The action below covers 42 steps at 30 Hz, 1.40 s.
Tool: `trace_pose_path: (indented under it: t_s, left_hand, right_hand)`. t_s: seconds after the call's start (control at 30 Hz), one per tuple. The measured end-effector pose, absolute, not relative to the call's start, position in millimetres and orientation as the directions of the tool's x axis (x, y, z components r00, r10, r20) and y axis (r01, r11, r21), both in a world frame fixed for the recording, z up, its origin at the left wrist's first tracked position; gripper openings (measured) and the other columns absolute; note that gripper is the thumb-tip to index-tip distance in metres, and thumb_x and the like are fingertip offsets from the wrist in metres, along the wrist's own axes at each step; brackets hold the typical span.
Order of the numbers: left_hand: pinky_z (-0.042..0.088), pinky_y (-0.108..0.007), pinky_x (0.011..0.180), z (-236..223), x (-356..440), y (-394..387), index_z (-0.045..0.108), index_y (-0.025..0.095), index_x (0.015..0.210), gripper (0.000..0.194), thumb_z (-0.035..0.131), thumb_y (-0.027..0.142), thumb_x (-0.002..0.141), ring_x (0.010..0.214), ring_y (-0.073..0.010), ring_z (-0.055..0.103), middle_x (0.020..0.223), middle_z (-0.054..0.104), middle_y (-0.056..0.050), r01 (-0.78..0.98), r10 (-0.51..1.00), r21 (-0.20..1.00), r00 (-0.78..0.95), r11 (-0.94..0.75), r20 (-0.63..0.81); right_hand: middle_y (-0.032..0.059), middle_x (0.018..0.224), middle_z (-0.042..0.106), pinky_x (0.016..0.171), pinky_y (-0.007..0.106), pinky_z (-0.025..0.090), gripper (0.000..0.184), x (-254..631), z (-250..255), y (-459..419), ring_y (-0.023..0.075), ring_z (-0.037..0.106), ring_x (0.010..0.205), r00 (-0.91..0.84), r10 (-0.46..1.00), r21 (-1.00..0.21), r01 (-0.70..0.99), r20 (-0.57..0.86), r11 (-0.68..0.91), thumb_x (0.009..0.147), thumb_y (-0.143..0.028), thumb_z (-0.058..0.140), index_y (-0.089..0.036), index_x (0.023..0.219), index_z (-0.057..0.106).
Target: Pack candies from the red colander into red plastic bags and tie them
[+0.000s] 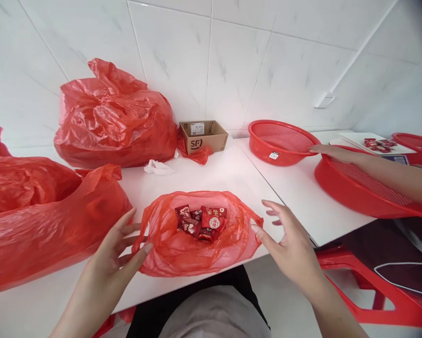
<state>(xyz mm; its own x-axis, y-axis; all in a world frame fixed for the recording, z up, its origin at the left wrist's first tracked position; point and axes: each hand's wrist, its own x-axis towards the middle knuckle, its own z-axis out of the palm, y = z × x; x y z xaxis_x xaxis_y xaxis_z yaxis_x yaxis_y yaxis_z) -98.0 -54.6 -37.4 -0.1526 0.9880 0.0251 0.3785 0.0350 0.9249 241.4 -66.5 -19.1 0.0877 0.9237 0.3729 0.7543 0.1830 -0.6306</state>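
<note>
A red plastic bag (175, 260) sits on the white table in front of me with its mouth spread wide. Several small dark-red printed packets (189, 225) lie inside it, along with a brighter red packet (212, 221) bearing a round pale label. My left hand (117, 258) is at the bag's left rim, fingers apart and curved around the edge, with the thumb on the near side. At the right rim, my right hand (288, 241) is open with spread fingers, its thumb tip close to the bag's handle; whether it touches cannot be told.
Large filled red bags (115, 122) stand at the back left and the left side (56, 230). A cardboard box (203, 136) is by the wall. On the right are a red basket (276, 152) and another basket (341, 190) touched by another person's hand (333, 152). A red stool (379, 291) stands below.
</note>
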Motion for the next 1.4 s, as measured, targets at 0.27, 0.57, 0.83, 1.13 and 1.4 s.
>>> trace_pose_path:
  t_s: [0.27,0.57,0.83,1.13,1.4]
  left_hand:
    - [0.052,-0.033,0.079,0,-107,-55,0.071,0.023,0.094,0.039,0.069,0.058,0.077,0.089,-0.0241,0.064,0.089,0.072,-0.002,0.439,0.992,0.897,-0.123,0.060,-0.006]
    - [0.049,-0.021,0.075,147,-51,6,0.066,0.015,0.112,0.031,0.066,0.034,0.088,0.099,-0.0160,0.063,0.104,0.068,-0.002,-0.260,0.961,0.930,0.022,-0.261,0.276]
    - [0.054,-0.030,0.079,152,-37,40,0.048,0.031,0.137,0.052,0.064,0.043,0.090,0.080,-0.0148,0.068,0.084,0.067,0.003,-0.201,0.898,0.974,0.405,-0.099,0.175]
    - [0.047,-0.028,0.061,143,-20,81,0.060,0.019,0.078,0.030,0.068,0.046,0.084,0.049,-0.0082,0.034,0.054,0.036,0.009,0.182,0.776,0.981,0.628,-0.072,-0.059]
    - [0.050,-0.034,0.068,119,-34,103,0.054,0.019,0.079,0.042,0.045,0.057,0.093,0.049,-0.0111,0.043,0.053,0.039,0.007,0.144,0.835,0.989,0.547,-0.025,-0.058]
  right_hand:
    - [-0.0031,0.062,0.053,0.057,0.026,0.045,0.038,259,1,-55,0.0138,0.054,0.059,-0.035,0.998,-0.872,0.484,0.057,0.067,0.092,-0.052,0.055,-0.021,0.071,0.053]
    - [-0.0001,0.075,0.063,0.060,0.025,0.047,0.021,236,163,14,0.0111,0.057,0.062,-0.022,0.788,-0.695,0.457,0.615,0.555,0.086,-0.040,0.068,-0.020,0.083,0.064]
    - [-0.0013,0.070,0.062,0.061,0.024,0.045,0.019,207,190,41,0.0099,0.055,0.063,-0.230,0.842,-0.748,0.387,0.488,0.539,0.085,-0.034,0.069,-0.017,0.076,0.063]
    - [0.0025,0.103,0.064,0.079,0.030,0.049,0.015,151,181,72,0.0131,0.061,0.088,-0.545,0.697,-0.635,0.342,0.466,0.693,0.088,-0.033,0.064,-0.019,0.085,0.070]
    - [0.0005,0.085,0.063,0.077,0.031,0.052,0.007,170,120,91,0.0139,0.061,0.080,-0.447,0.830,-0.864,0.207,0.334,0.459,0.091,-0.022,0.057,-0.018,0.096,0.060]
